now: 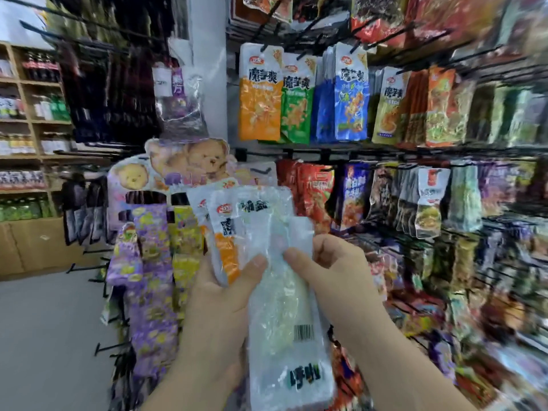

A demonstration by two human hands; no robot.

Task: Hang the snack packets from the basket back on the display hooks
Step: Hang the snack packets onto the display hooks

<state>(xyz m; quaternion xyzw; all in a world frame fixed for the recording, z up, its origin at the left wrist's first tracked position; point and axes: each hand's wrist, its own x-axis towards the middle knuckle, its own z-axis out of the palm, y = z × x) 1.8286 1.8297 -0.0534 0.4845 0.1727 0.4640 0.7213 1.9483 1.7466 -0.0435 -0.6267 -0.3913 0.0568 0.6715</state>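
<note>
Both hands hold a fan of several snack packets at chest height in front of the display. My left hand [219,295] grips the stack from the left, thumb on the front. My right hand [332,268] pinches the front packet, a long clear pack [284,321] with a barcode and black lettering. Behind it sits a white-and-orange packet [226,244]. Matching orange packets [259,96] hang on black hooks above, beside green [298,105] and blue packets [351,93]. The basket is out of view.
Rows of black wire hooks with hanging snacks fill the wall at right [430,197]. A bear-printed card display [189,164] with purple packets stands at centre left. Wooden shelves with bottles [29,114] and cardboard boxes [38,244] line the far left. Grey floor lies lower left.
</note>
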